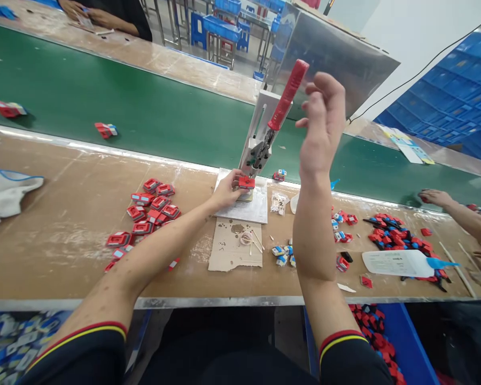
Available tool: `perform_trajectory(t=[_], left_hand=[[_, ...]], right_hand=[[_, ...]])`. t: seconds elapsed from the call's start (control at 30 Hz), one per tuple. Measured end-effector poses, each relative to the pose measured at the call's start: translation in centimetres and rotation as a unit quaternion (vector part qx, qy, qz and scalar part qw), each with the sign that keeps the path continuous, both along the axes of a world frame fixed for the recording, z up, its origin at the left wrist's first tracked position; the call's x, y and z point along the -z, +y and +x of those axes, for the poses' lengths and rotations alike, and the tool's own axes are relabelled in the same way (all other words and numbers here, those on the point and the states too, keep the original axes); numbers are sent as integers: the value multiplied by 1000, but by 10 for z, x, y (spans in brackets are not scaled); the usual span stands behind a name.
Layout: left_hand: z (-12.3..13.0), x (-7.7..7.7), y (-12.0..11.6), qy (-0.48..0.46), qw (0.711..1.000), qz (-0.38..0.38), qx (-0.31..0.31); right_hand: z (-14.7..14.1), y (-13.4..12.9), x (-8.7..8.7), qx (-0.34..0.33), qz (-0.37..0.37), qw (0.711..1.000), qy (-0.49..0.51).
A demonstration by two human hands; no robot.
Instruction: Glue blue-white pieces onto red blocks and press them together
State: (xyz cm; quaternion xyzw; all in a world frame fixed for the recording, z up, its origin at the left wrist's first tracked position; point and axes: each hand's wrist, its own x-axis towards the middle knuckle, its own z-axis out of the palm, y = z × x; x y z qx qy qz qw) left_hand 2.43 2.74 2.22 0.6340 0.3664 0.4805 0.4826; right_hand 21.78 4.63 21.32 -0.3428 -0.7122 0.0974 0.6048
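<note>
My left hand grips a small red plastic part at the foot of a toggle press, just under its plunger. The press stands on a grey metal base plate, its long red handle raised and tilted right. Beside that handle my right hand is lifted, fingers loosely bent and apart, with nothing in it; a narrow gap shows between hand and handle. In front of the base lies a piece of cardboard with cotton swabs on it.
Several red parts are heaped on the left. Blue-and-white pieces, a white squeeze bottle and a red-black pile lie right. A green conveyor belt runs behind. Co-workers' hands show at far right and top left.
</note>
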Motion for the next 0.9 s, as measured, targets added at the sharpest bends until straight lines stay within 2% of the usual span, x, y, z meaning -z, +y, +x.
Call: perform_trajectory(t=[0.07, 0.2, 0.27, 0.33, 0.43, 0.53, 0.57, 0.63, 0.7, 0.8, 0.83, 0.9], left_hand=[[-1, 0, 0, 3, 1000, -2, 5], [-1, 1, 0, 3, 1000, -6, 9], [-1, 2, -1, 0, 1000, -8, 7], [0, 2, -1, -4, 1000, -9, 5], [1, 2, -2, -12, 1000, -9, 6], [2, 0, -4, -20, 1000, -7, 7], [3, 0, -5, -20, 1000, -7, 7], [3, -2, -7, -19, 1000, -10, 5], [4, -5, -9, -15, 1000, -15, -2], [4, -7, -11, -6, 1000, -17, -14], [4, -8, -12, -2, 1000, -16, -16], [4, -7, -12, 2, 1000, -16, -17]], right_hand=[[-17, -1, -6, -41, -6, 998, -44], [-31, 14, 6, -86, -19, 995, -50], [-32, 8, 10, -92, -34, 994, -40], [-32, -14, 10, -86, -56, 994, -41], [-30, -66, 13, -75, -85, 991, -75], [-22, -105, 32, -107, -99, 981, -130], [-20, -111, 41, -100, -108, 982, -114], [-17, -115, 57, -57, -152, 986, -21], [-20, -112, 66, -51, -246, 965, 76], [-30, -113, 61, -164, -413, 889, 108], [-34, -115, 57, -197, -446, 866, 109], [-38, -121, 54, -223, -469, 847, 118]])
